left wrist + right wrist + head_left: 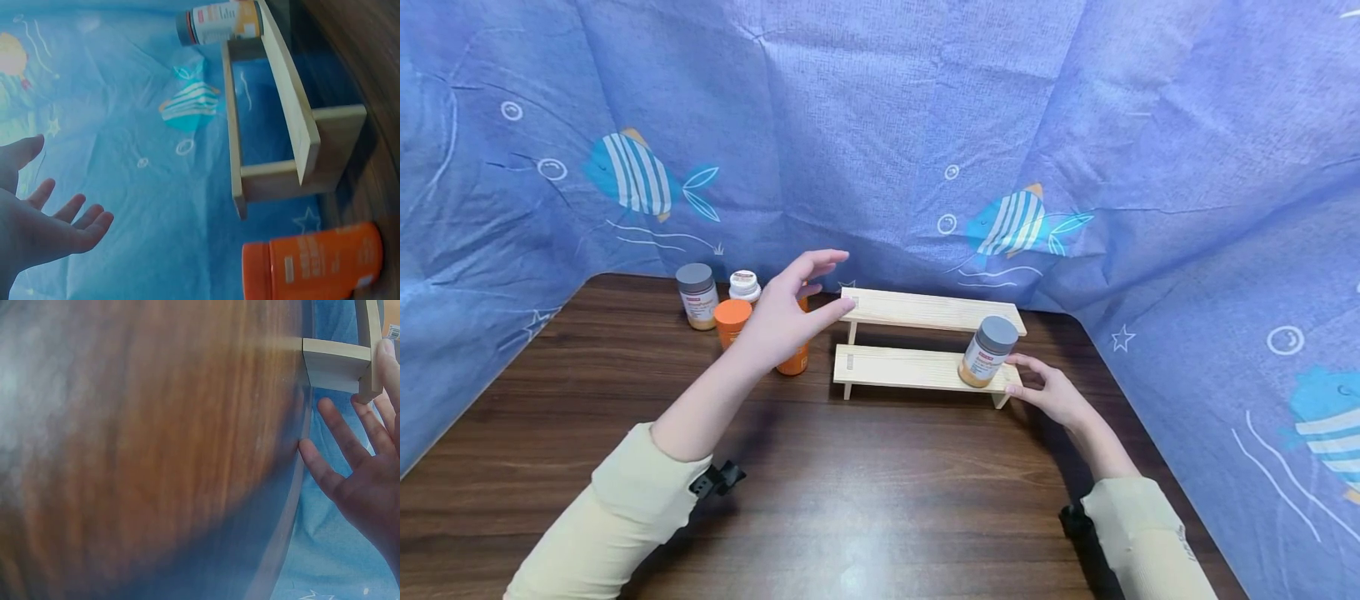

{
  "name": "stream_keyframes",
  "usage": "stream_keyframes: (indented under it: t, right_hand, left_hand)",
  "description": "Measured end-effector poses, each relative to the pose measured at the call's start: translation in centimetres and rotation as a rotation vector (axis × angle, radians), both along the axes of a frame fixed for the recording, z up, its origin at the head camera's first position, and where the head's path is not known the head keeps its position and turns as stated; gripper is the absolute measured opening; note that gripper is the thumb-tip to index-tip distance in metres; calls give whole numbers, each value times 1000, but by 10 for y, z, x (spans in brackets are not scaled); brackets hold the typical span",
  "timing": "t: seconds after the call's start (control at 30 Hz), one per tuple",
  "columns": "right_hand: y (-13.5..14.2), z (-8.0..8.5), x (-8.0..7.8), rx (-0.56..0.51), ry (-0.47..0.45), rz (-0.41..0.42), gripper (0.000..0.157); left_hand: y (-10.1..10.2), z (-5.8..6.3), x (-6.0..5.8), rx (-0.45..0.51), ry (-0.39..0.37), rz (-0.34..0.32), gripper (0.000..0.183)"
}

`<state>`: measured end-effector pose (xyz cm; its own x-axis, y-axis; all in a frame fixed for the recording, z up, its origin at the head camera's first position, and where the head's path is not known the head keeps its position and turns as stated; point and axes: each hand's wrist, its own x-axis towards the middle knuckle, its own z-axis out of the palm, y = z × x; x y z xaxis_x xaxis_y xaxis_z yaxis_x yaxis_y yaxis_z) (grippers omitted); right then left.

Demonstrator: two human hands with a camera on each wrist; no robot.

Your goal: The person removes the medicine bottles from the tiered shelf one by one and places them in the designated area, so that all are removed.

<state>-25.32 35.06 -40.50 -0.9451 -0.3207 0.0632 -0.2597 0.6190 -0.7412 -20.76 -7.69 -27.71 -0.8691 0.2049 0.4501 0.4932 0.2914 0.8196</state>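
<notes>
A two-tier wooden shelf point(898, 367) stands at the back of the table. On the right part of its lower tier is a supplement jar point(985, 354) with a grey lid, a white label and an orange base. My right hand point(1051, 396) is at the right end of that tier, thumb and fingertips right at the board's edge; in the right wrist view its other fingers are spread below the board point(370, 362). My left hand point(782, 321) is raised left of the upper tier with fingers apart, holding nothing. It partly hides an orange bottle point(793, 361) behind it.
Left of the shelf stand a second grey-lidded jar point(698, 298), a white-capped bottle point(744, 285) and another orange bottle point(732, 318), partly covered by my left hand. A blue fish-print cloth point(880, 150) hangs behind and beside the dark wooden table point(880, 500).
</notes>
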Motion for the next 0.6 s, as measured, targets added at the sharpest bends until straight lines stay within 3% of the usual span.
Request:
stream_keyframes:
  t: [0.17, 0.4, 0.6]
  right_hand:
    - [-5, 8, 6, -5, -1, -3, 50]
    - [7, -10, -5, 2, -16, -10, 53]
    - [9, -13, -9, -10, -3, 1, 52]
  left_hand:
    - [14, -4, 0, -5, -8, -46, 54]
    - [33, -12, -3, -23, -1, -89, 56]
    - [49, -17, -6, -23, 14, -115, 58]
